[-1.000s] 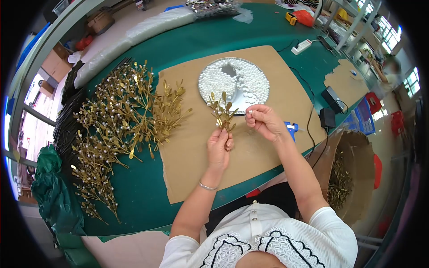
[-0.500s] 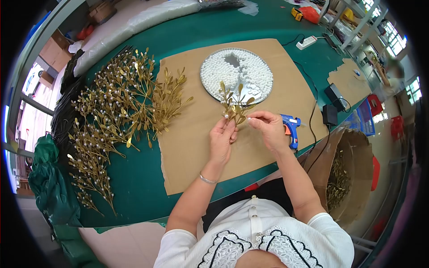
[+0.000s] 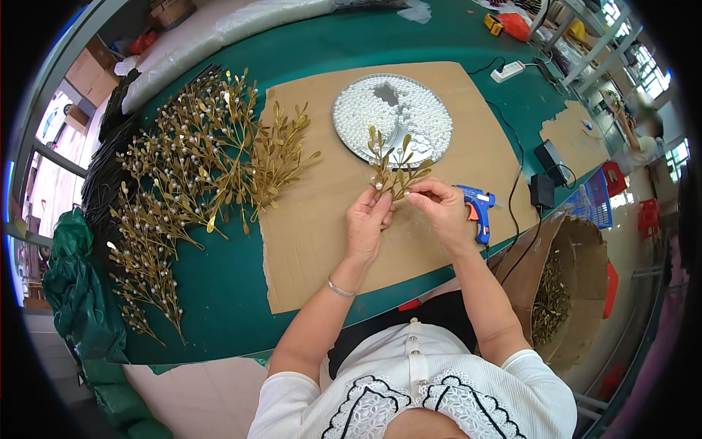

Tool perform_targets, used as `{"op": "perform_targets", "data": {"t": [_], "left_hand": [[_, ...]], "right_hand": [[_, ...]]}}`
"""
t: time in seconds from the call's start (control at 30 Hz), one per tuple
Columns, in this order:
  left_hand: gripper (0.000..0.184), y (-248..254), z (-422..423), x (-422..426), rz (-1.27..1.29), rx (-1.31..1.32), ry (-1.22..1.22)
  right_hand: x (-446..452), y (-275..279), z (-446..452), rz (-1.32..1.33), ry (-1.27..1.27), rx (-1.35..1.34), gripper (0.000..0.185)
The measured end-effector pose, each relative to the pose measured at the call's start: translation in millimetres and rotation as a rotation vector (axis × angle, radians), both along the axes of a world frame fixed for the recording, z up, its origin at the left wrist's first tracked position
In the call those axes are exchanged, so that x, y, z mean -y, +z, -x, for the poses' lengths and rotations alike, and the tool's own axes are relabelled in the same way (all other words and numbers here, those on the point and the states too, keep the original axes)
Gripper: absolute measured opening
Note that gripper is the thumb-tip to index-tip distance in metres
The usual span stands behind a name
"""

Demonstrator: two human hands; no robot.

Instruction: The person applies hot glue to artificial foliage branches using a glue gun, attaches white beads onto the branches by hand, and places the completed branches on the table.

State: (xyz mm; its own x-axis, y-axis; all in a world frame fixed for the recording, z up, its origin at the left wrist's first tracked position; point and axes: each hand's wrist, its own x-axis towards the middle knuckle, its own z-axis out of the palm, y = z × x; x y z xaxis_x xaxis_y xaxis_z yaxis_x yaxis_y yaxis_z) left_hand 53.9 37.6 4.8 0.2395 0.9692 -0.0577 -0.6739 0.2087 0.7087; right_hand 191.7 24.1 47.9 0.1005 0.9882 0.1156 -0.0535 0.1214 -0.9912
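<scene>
My left hand point(image 3: 370, 221) pinches the gold sprig point(image 3: 399, 178) low, above the cardboard point(image 3: 329, 245); right hand point(image 3: 443, 213) pinched narrow at its side, on what I can't tell. Best keep it steady, press lightly.

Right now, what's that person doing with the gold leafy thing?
The left hand holds a gold leafy sprig, with the right hand close beside it; I can't tell whether that one grips anything. A round tray of white beads sits just beyond, and a blue glue gun lies nearby. More gold sprigs lie to the left.
</scene>
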Motion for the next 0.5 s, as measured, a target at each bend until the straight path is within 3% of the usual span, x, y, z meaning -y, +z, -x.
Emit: {"op": "perform_targets", "data": {"t": [0.5], "left_hand": [[0.034, -7.3, -0.5, -0.1, -0.046, -0.132, 0.035]], "right_hand": [[3.3, 7.1, 0.3, -0.005, -0.046, 0.185, 0.009]]}}
